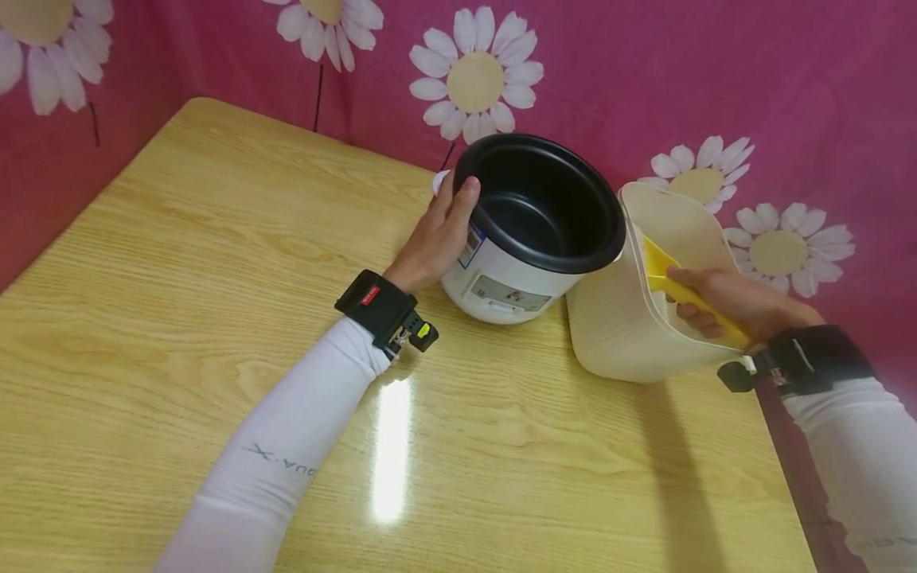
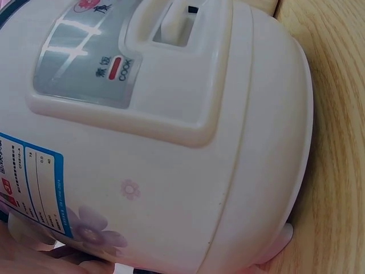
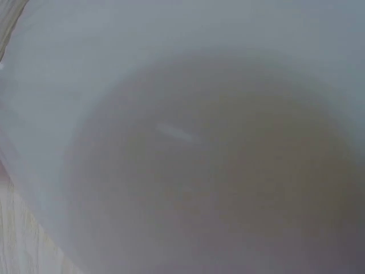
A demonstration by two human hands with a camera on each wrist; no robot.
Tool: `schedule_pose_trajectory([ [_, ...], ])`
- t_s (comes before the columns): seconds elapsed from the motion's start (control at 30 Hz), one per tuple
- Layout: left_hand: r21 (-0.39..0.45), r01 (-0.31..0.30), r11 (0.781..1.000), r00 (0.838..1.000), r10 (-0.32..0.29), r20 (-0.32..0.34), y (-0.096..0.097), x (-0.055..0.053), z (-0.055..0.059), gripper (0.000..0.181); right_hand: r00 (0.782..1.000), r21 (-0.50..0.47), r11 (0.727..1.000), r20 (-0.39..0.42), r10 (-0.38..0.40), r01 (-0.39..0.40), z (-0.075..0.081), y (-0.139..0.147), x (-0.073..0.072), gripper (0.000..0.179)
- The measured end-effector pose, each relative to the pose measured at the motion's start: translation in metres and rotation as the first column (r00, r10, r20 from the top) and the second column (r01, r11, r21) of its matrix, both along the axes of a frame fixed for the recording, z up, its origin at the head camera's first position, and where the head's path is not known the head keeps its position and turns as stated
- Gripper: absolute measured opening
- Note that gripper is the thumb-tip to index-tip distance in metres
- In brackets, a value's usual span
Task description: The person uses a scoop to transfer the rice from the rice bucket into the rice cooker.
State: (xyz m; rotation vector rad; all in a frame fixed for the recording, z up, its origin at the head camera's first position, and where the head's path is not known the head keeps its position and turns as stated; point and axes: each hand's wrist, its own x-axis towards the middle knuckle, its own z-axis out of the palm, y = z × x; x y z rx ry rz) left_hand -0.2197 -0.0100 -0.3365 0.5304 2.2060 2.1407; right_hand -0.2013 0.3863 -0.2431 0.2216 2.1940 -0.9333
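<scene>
A white rice cooker (image 1: pixel 494 290) with a black inner pot (image 1: pixel 540 203) stands lidless on the wooden table. My left hand (image 1: pixel 440 227) grips its left side, the fingertips at the black rim. The left wrist view shows the cooker's front panel (image 2: pixel 85 57) with a red COOK mark, plus part of that hand at the lower left corner. In my right hand (image 1: pixel 738 302) is the handle of a yellow scoop (image 1: pixel 659 267), held at the mouth of a cream plastic bin (image 1: pixel 609 326). The bin hides part of the scoop. A pale blurred surface fills the right wrist view.
The cooker and bin stand side by side, close together, on the wood-grain table (image 1: pixel 215 318). Behind them hangs a magenta cloth (image 1: pixel 595 72) with large white daisies. The table's right edge runs just past the bin.
</scene>
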Motion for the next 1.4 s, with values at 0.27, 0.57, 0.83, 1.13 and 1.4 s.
schedule_pose_trajectory([
  [0.27, 0.002, 0.008, 1.0, 1.0, -0.008, -0.015, 0.002, 0.001, 0.0, 0.06, 1.0, -0.025, 1.0, -0.015, 0.002, -0.002, 0.01, 0.008, 0.003, 0.042],
  [0.57, -0.015, 0.003, 1.0, 1.0, -0.003, 0.01, 0.001, 0.001, 0.001, 0.06, 0.998, -0.034, 0.999, -0.06, 0.023, -0.025, 0.02, 0.013, 0.013, 0.041],
  [0.83, -0.031, 0.002, 1.0, 0.999, 0.0, 0.036, -0.001, 0.002, -0.002, 0.061, 0.994, -0.035, 0.999, -0.106, -0.02, 0.016, 0.023, 0.017, 0.023, 0.039],
  [1.13, -0.021, 0.012, 1.0, 0.999, -0.011, 0.035, 0.002, 0.002, -0.002, 0.061, 0.985, -0.097, 0.991, -0.133, -0.109, 0.097, 0.021, 0.018, 0.032, 0.042],
  [1.4, -0.012, -0.001, 1.0, 1.0, 0.001, 0.021, 0.002, 0.002, 0.002, 0.061, 0.977, -0.137, 0.989, -0.194, -0.084, 0.057, 0.02, 0.019, 0.036, 0.04],
])
